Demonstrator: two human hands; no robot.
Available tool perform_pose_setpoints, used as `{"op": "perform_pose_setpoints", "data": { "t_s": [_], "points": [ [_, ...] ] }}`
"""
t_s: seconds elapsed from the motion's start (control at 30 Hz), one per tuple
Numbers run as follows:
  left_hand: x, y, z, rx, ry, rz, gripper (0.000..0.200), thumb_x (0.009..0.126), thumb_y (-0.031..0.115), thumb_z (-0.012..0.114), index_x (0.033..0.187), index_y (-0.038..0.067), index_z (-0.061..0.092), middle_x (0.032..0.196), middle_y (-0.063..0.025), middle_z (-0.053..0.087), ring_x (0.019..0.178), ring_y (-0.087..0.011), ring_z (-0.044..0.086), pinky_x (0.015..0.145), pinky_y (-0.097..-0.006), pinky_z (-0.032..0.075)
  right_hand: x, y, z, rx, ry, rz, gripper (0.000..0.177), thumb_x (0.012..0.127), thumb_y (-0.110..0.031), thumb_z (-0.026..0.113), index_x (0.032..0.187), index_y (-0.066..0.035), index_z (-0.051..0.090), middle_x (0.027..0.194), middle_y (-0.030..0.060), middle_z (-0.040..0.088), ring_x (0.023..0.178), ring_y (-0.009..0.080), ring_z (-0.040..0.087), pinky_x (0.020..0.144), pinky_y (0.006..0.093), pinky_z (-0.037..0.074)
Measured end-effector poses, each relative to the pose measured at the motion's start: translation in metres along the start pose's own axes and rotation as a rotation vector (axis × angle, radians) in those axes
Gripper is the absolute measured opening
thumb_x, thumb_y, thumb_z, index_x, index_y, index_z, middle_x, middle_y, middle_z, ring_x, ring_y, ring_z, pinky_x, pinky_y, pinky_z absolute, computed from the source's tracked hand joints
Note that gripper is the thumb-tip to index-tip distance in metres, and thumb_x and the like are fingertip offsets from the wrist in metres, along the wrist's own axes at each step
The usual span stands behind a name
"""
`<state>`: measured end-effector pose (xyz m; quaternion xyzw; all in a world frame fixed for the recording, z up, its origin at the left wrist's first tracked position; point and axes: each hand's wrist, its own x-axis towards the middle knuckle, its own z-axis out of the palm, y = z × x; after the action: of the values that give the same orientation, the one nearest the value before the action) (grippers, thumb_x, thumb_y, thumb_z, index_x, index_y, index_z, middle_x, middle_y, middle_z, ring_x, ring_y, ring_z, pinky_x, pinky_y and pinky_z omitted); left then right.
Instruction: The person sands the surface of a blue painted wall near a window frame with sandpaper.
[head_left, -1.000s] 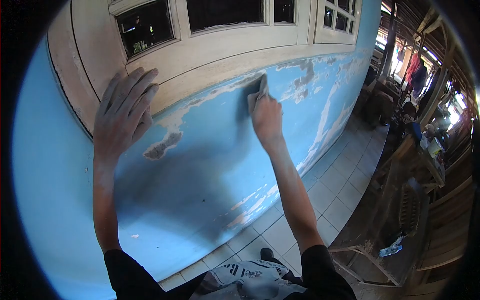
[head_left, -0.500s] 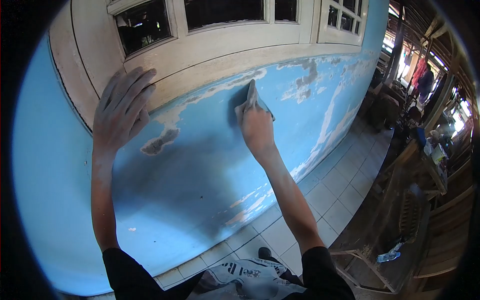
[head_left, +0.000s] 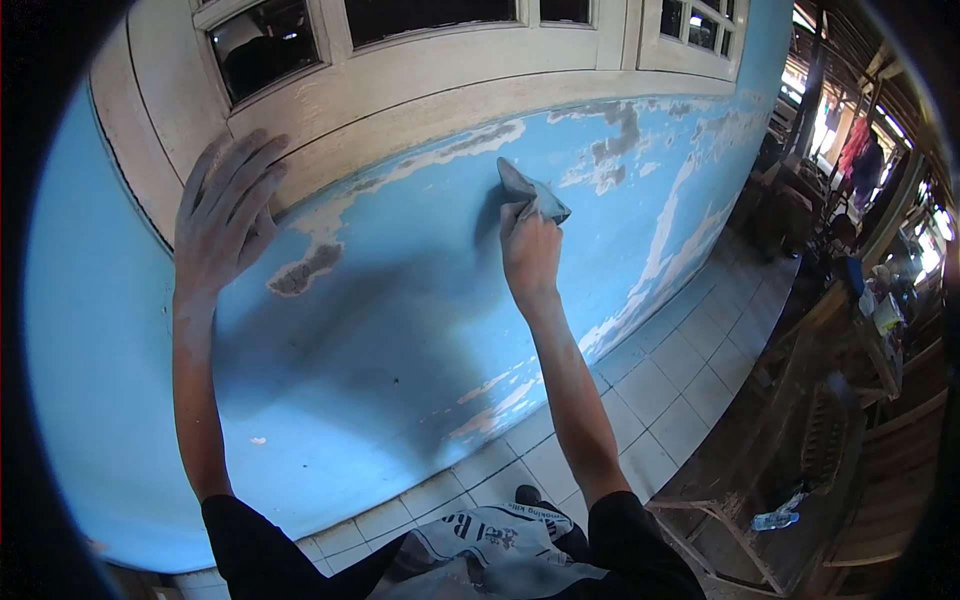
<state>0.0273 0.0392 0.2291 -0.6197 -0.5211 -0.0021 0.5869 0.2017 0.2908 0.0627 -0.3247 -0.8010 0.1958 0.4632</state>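
Note:
My right hand [head_left: 532,255] grips a folded piece of grey sandpaper [head_left: 525,188] against the blue wall [head_left: 420,235]; one corner sticks up past the fingers. White and grey bare patches [head_left: 615,140] show where paint is gone, to the right of that hand and along the top of the wall. My left hand [head_left: 228,205], dusty and with its fingers spread, rests flat on the lower left of the white window frame [head_left: 440,90]. Near its wrist is another grey patch [head_left: 308,268].
Pale floor tiles [head_left: 640,395] run along the foot of the wall. To the right stand a wooden bench [head_left: 720,520] with a plastic bottle [head_left: 776,520] nearby and more clutter behind. Dark glass panes [head_left: 265,50] sit in the window frame.
My right hand has shifted slightly right and turned, showing more of the sandpaper. My left hand stays on the frame. The whole view has shifted a little.

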Motion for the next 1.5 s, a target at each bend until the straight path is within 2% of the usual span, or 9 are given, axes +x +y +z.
{"op": "perform_pose_setpoints", "data": {
  "t_s": [0.03,0.1,0.17,0.3,0.4,0.97,1.17,1.37,1.5],
  "points": [
    [0.0,0.0,-0.001,-0.007,-0.004,0.001,0.033,0.073,0.002,0.057,0.106,0.008,0.062,0.127,-0.001,0.059,0.122,-0.0218,0.052,0.109,-0.0454,0.036,0.002,0.003,0.0,0.053,-0.108,0.038,0.062,0.092,-0.025,0.049,0.137,0.012,0.028,0.132,0.0351,0.042,0.063,0.0403,0.064,0.06,0.0434,0.055],
    [-0.004,0.002,-0.001,-0.021,-0.02,-0.014,0.035,0.075,0.0,0.056,0.108,0.009,0.061,0.126,-0.002,0.059,0.123,-0.0233,0.051,0.109,-0.0474,0.035,-0.023,-0.008,0.019,-0.119,0.047,-0.266,0.07,0.091,-0.023,0.053,0.143,0.009,0.02,0.142,0.0279,0.036,0.099,0.0371,0.064,0.067,0.0406,0.057],
    [-0.006,0.009,-0.002,-0.036,-0.039,-0.019,0.037,0.076,-0.002,0.055,0.111,0.009,0.06,0.126,-0.0031,0.059,0.124,-0.0248,0.051,0.109,-0.0493,0.034,-0.026,-0.02,0.02,-0.193,0.024,-0.247,0.075,0.089,-0.019,0.055,0.146,0.006,0.012,0.149,0.0221,0.03,0.121,0.0383,0.051,0.079,0.039,0.056],
    [-0.007,0.011,-0.001,-0.037,-0.007,-0.059,0.034,0.074,0.003,0.056,0.107,0.007,0.062,0.125,-0.0024,0.06,0.122,-0.0235,0.052,0.109,-0.0472,0.035,0.002,-0.014,0.018,-0.113,0.25,-0.234,0.073,0.09,-0.009,0.05,0.15,-0.005,0.008,0.146,0.0233,0.033,0.125,0.0456,0.043,0.078,0.0472,0.056],
    [-0.007,0.014,0.004,-0.02,-0.01,-0.084,0.034,0.074,0.003,0.056,0.108,0.008,0.062,0.124,-0.0026,0.06,0.122,-0.0238,0.052,0.109,-0.0472,0.035,0.022,-0.008,-0.004,-0.295,0.197,-0.169,0.074,0.087,-0.005,0.051,0.148,0.001,0.009,0.151,0.0239,0.023,0.135,0.0493,0.026,0.106,0.0534,0.035],
    [-0.016,0.019,0.008,0.098,-0.046,-0.097,0.037,0.082,0.005,0.052,0.117,0.013,0.057,0.131,-0.0017,0.057,0.126,-0.0229,0.049,0.111,-0.0487,0.032,0.01,0.06,0.001,-0.107,0.129,-0.005,0.065,0.089,-0.003,0.042,0.149,-0.003,0.017,0.156,0.0134,0.019,0.142,0.0416,0.016,0.108,0.0668,0.013],
    [-0.029,0.054,0.023,0.043,0.03,-0.215,0.027,0.092,0.014,0.047,0.116,0.013,0.06,0.128,-0.0035,0.059,0.125,-0.0223,0.051,0.109,-0.0484,0.032,-0.01,0.053,0.017,-0.161,0.138,-0.46,0.06,0.09,-0.004,0.044,0.148,-0.011,0.03,0.154,0.0139,0.024,0.141,0.0408,0.019,0.108,0.0657,0.013],
    [-0.035,0.056,0.03,0.132,0.085,-0.288,0.029,0.097,0.024,0.039,0.115,0.016,0.061,0.128,-0.0013,0.059,0.124,-0.0207,0.052,0.109,-0.0465,0.033,-0.016,0.023,0.046,0.253,0.28,-0.337,0.064,0.084,0.007,0.046,0.144,-0.011,0.037,0.152,0.019,0.025,0.14,0.0418,0.022,0.109,0.0647,0.017],
    [-0.038,0.055,0.031,0.14,0.095,-0.271,0.033,0.096,0.025,0.04,0.117,0.01,0.06,0.128,-0.0068,0.059,0.125,-0.0252,0.049,0.107,-0.0472,0.032,-0.029,-0.006,0.042,0.082,0.122,-0.591,0.067,0.081,0.006,0.05,0.143,-0.016,0.041,0.151,0.0208,0.026,0.139,0.042,0.024,0.11,0.0624,0.018]
  ]
}}
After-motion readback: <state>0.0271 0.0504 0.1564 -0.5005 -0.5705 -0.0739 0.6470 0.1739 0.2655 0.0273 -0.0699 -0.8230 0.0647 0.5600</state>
